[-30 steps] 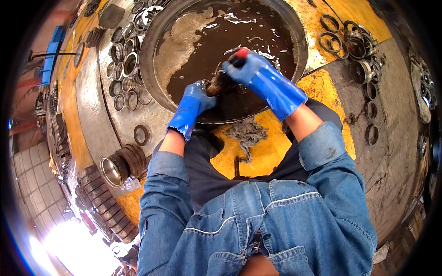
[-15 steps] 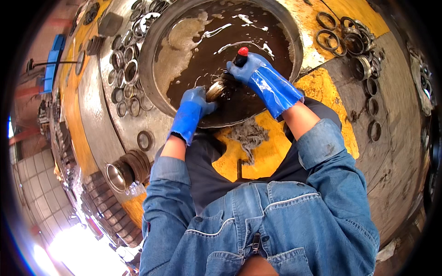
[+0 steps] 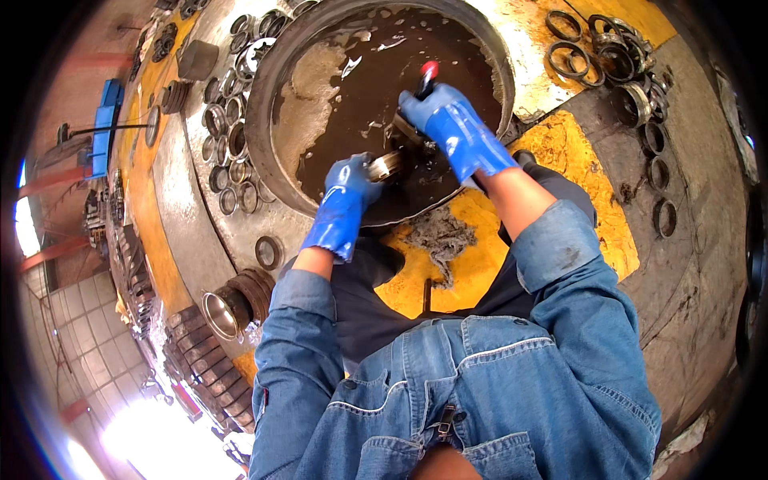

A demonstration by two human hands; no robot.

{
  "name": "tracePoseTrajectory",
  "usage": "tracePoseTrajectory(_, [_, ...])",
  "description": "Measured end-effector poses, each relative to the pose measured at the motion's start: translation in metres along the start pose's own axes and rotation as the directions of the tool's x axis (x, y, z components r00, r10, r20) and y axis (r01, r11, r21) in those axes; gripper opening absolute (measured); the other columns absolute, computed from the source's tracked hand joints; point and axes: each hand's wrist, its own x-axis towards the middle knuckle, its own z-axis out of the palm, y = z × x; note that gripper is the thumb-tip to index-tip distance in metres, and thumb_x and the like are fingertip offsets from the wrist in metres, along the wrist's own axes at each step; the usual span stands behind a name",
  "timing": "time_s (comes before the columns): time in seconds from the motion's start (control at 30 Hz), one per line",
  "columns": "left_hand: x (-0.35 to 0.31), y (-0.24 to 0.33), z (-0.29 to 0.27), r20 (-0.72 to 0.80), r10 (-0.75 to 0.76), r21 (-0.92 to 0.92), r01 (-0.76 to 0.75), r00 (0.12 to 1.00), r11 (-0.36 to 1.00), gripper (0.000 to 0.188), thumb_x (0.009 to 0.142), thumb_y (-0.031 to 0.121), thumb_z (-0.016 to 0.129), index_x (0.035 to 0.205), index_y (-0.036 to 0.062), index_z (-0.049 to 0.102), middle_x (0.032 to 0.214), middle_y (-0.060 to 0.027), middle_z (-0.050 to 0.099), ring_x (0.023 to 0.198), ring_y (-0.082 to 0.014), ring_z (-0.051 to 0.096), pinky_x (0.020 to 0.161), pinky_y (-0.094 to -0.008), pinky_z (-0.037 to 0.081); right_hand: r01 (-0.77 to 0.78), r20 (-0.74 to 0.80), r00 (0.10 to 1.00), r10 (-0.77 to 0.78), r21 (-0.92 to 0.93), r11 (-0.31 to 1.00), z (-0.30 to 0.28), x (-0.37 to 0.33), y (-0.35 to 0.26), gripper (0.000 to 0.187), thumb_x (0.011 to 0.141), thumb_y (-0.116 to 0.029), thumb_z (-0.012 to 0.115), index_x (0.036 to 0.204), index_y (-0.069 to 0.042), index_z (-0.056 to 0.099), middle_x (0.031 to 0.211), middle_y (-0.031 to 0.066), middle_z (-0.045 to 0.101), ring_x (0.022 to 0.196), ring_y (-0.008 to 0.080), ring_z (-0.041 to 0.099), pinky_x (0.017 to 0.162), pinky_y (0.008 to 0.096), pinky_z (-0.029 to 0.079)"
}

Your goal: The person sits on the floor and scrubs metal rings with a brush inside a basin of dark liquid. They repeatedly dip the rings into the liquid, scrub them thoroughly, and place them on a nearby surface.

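Observation:
Both hands wear blue rubber gloves over a wide round metal basin (image 3: 262, 120) of dark brown, foamy liquid. My left hand (image 3: 349, 181) is closed on a shiny metal ring (image 3: 385, 166), just above the liquid near the basin's near side. My right hand (image 3: 436, 110) grips a brush (image 3: 430, 72) by its black handle, whose red end sticks up past the fist. The dark head of the brush points down beside the ring; whether it touches the ring I cannot tell.
Several metal rings (image 3: 238, 140) lie left of the basin, more rings (image 3: 616, 60) to the right. A stack of cylindrical parts (image 3: 254, 292) stands at the near left. A grey rag (image 3: 442, 238) lies on the yellow floor plate (image 3: 472, 276) between my legs.
My right hand has moved slightly up with the brush, away from the ring. The left hand has shifted right and turned the ring, so more of its metal shows.

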Motion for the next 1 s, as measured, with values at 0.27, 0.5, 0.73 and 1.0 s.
tracePoseTrajectory(0.27, [0.005,-0.042,0.01,0.1,-0.059,-0.232,0.081,0.993,0.969,0.058,0.072,0.028,0.079,0.127,0.0132,0.068,0.117,-0.0161,0.073,0.112,-0.0339,0.069,0.097,-0.0408,0.055,0.113,0.209,0.971,-0.119,0.043,0.993,0.052,-0.007,-0.001,0.053,0.092,-0.05,0.061,0.106,-0.001,0.074,0.106,0.0292,0.071,0.107,0.0443,0.067,0.093,0.0465,0.054])
tracePoseTrajectory(0.5, [-0.01,-0.027,-0.005,0.125,-0.11,-0.334,0.146,0.986,0.931,0.055,0.075,0.027,0.081,0.126,0.0118,0.069,0.115,-0.0166,0.074,0.11,-0.0344,0.069,0.095,-0.0399,0.055,-0.01,0.054,0.998,0.02,-0.174,0.985,0.007,0.004,-0.004,0.049,0.093,-0.051,0.061,0.107,-0.007,0.076,0.104,0.0217,0.074,0.102,0.0384,0.071,0.091,0.0447,0.056])
tracePoseTrajectory(0.73, [0.003,-0.047,0.015,0.117,-0.055,-0.204,0.079,0.992,0.976,0.06,0.074,0.029,0.08,0.129,0.0094,0.067,0.118,-0.0168,0.073,0.112,-0.0336,0.069,0.097,-0.0392,0.054,0.033,0.299,0.954,-0.008,-0.078,0.996,0.04,-0.023,-0.028,0.05,0.089,-0.053,0.063,0.105,-0.007,0.074,0.103,0.0235,0.074,0.099,0.0404,0.07,0.091,0.0441,0.055])
tracePoseTrajectory(1.0, [0.001,-0.036,0.002,0.118,-0.066,-0.11,0.079,0.991,0.991,0.067,0.076,0.035,0.077,0.136,0.0095,0.062,0.131,-0.0169,0.068,0.118,-0.0344,0.066,0.103,-0.0401,0.052,-0.014,0.053,0.998,0.021,-0.145,0.989,0.038,0.023,0.01,0.05,0.093,-0.054,0.06,0.109,-0.01,0.076,0.105,0.0183,0.075,0.102,0.0376,0.071,0.09,0.0459,0.057])
